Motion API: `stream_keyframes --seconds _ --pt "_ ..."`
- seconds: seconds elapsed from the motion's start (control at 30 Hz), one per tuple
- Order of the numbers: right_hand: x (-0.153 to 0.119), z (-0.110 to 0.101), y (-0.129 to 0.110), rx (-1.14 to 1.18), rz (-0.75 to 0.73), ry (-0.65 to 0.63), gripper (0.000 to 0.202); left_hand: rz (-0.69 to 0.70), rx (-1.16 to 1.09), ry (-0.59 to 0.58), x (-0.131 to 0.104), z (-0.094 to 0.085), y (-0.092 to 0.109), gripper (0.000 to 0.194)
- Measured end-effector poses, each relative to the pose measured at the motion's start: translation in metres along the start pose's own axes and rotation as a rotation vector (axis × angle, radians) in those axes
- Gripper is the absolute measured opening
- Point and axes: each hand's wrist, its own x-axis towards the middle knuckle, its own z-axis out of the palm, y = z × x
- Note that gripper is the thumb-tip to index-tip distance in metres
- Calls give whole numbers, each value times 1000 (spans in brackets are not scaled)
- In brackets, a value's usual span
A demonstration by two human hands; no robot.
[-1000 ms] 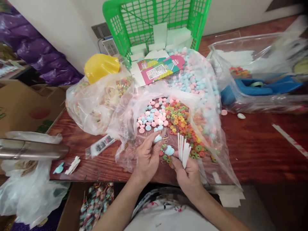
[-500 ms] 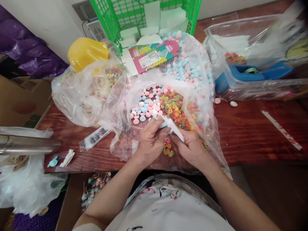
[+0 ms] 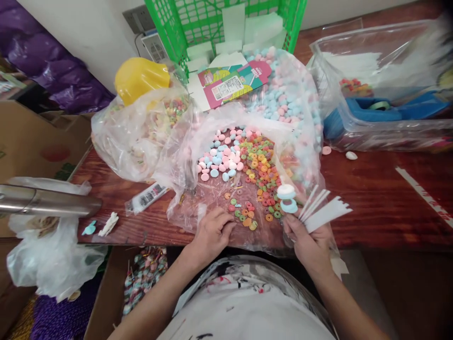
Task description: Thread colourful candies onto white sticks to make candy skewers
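My right hand [image 3: 307,241] is closed on white paper strips [image 3: 327,212] that fan out to the right. Blue and white candies [image 3: 287,198] stick up beside its fingertips. My left hand [image 3: 214,233] rests at the near edge of the clear plastic sheet, fingers curled together; whether anything is between them is too small to tell. Small ring candies [image 3: 248,217] lie just right of it. Beyond are a pile of pink, blue and white round candies [image 3: 221,158] and a larger pile of coloured rings [image 3: 262,165].
A green crate [image 3: 297,28] stands behind a printed card [image 3: 230,85]. At left are a filled plastic bag [image 3: 123,141], a yellow object [image 3: 139,80] and a steel flask [image 3: 53,200]. A clear bin [image 3: 396,125] with a blue tape dispenser [image 3: 368,111] is at right.
My hands have moved apart. The right one has gone right with the white strips, now fanned out, and blue and white candies show at its fingertips. The left one has moved nearer my body.
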Motion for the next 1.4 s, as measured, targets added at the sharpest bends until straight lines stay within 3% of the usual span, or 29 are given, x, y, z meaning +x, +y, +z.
stream_keyframes --seconds 0.13,0.27,0.33,0.53,0.63,0.77,0.83,0.93,1.0,1.1,1.27,1.4 --pt "1 6 -6 151 58 56 11 17 96 7 -2 -3 9 14" --pt "6 4 -12 160 140 47 14 154 191 -235 -3 -3 22 24" --pt "6 0 -11 128 168 14 15 178 178 -346 -6 -4 22 17" --pt "9 -21 -13 -213 244 -134 36 209 62 -434 -14 -21 8 24" --pt "14 -33 -20 -438 156 -73 38 193 40 -471 -13 -30 6 25" --pt "18 -43 -25 -503 121 -15 37 81 -33 -560 -2 -38 7 23" --pt "19 -44 -24 -508 124 -40 37 34 -84 -489 8 -34 10 20" --pt "20 -45 -21 -536 96 -68 36 38 -54 -212 23 -17 13 23" --pt "19 -45 -20 -535 89 -64 36 75 48 -127 31 -4 14 26" --pt "18 -44 -22 -505 98 -56 36 77 112 -125 35 5 10 22" --pt "17 -45 -25 -501 106 -48 36 0 -5 -134 29 -6 6 17" --pt "16 -48 -21 -508 76 -52 35 26 6 -114 18 -4 8 13"
